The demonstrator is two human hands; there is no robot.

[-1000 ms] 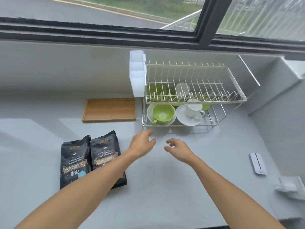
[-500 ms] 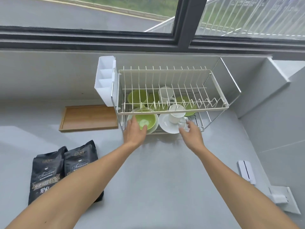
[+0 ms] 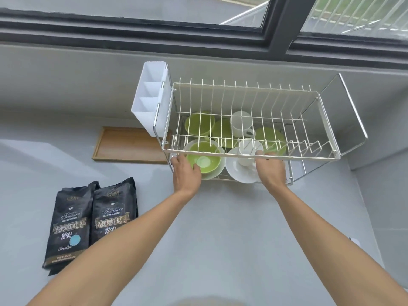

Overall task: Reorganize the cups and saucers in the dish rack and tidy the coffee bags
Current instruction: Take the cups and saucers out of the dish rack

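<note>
Green and white crockery fills the lower tier of a two-tier wire dish rack (image 3: 249, 120) standing on a smooth grey counter (image 3: 198, 239) below a dark-framed window (image 3: 278, 23). Counted from the head view: two green cups, two white cups, and at least four saucers, some partly hidden behind the wires. At the front left, a glossy green cup (image 3: 204, 161) sits on a white saucer (image 3: 217, 171); the left hand (image 3: 186, 173) curls round its near rim, thumb on the edge. Beside it, a white cup (image 3: 250, 149) stands on a second white saucer (image 3: 239, 172); the right hand (image 3: 270, 171) closes on that cup from the right, fingertips against its side. Further back lie another green cup (image 3: 199, 123), a second white cup (image 3: 240, 127) with its handle forward, and two green saucers (image 3: 270, 134), one to each side of that white cup. The upper tier is thin cream-coloured wire with upright prongs. A white plastic cutlery holder (image 3: 151, 100) with three compartments hangs on the rack's left end. One shallow rectangular wooden tray (image 3: 130, 144) lies flat to the left of the rack. Two black coffee bags (image 3: 90, 219) with gold lettering lie side by side, touching, on the counter near the left forearm, well apart from the rack.
</note>
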